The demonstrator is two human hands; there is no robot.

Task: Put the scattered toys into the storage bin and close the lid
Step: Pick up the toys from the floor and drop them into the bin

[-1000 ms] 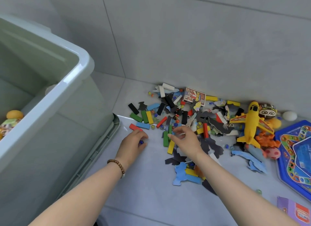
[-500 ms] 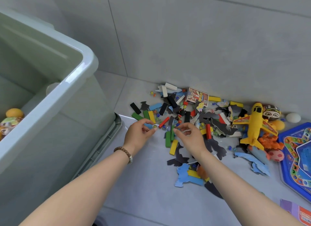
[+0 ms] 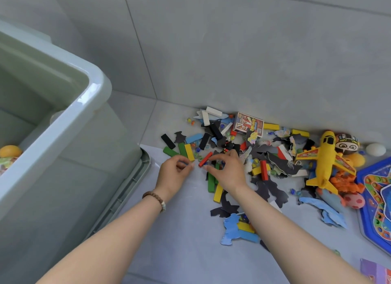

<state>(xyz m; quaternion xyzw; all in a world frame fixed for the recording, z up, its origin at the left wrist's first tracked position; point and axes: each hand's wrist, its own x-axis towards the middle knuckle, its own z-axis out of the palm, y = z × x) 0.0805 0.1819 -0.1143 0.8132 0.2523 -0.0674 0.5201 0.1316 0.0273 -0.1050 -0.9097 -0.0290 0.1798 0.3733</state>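
Both your forearms come in from the bottom edge and meet at the near-left corner of the heap of scattered toys (image 3: 275, 158). That's wooden blocks, marbles and dark foam cut-outs, spread on the grey tiled floor (image 3: 190, 252) along the foot of the grey tiled wall (image 3: 254, 50).

Your left hand (image 3: 174, 173), the one with the brown beaded bracelet (image 3: 154, 198) on the wrist, sits knuckles-up. The fingers are curled tight into the palm, tips pointing right. There's a hint of blue inside the curl, but honestly I can't tell if it's got hold of anything. A yellow wooden block (image 3: 189, 152) lies just past its knuckles.

Your right hand (image 3: 229, 171) is arched over the blocks, thumb and forefinger bent toward each other with only a narrow gap. The tips are right next to the lower end of the small red wooden block (image 3: 206, 158), which lies slanted between your two hands. Whether they actually touch it, can't tell from this angle.

The pale green plastic storage bin (image 3: 53, 135) is on your left, open on top, with an orange ball (image 3: 9, 151) down inside. Its grey-green lid (image 3: 135, 178) lies flat on the floor at the bin's foot, just left of your left hand.

Well off to the right you've got the yellow toy aeroplane (image 3: 325, 156) and, at the frame edge, the blue game board (image 3: 376, 199).
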